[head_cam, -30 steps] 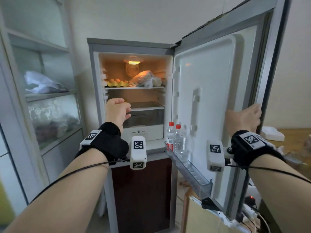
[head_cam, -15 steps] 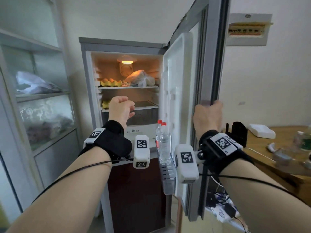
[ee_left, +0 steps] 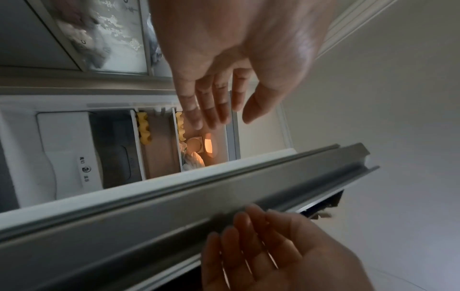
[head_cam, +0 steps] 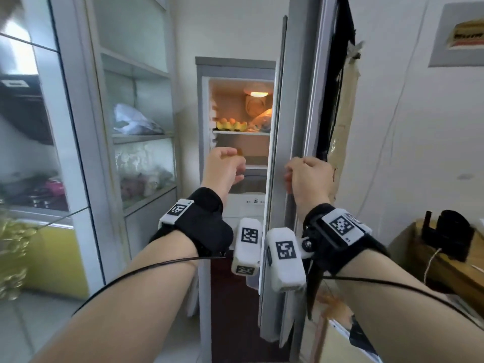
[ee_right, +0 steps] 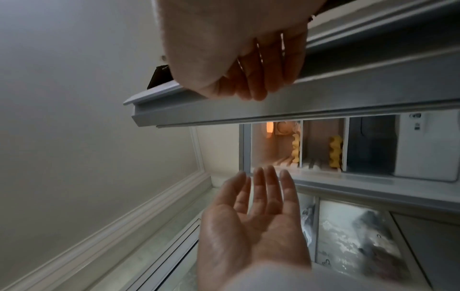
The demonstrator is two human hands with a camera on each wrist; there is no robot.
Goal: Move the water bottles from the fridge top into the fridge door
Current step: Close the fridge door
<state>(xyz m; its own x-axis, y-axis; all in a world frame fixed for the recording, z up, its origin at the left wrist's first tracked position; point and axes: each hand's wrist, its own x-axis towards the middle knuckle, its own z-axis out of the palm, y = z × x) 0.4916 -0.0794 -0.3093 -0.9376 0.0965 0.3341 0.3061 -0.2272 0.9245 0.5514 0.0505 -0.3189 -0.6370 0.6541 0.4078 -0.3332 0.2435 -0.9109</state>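
Door (head_cam: pixel 296 153) further shut; eggs (head_cam: pixel 230 121) inside fridge (head_cam: pixel 204 166)

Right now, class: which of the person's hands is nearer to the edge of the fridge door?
Right. The right hand curls its grip round the fridge door edge. The left hand hangs empty in front of the lit fridge interior, apart from the door.

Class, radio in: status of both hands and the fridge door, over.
Left hand open, empty. Right hand grips fridge door edge. Door part-shut; bottles hidden.
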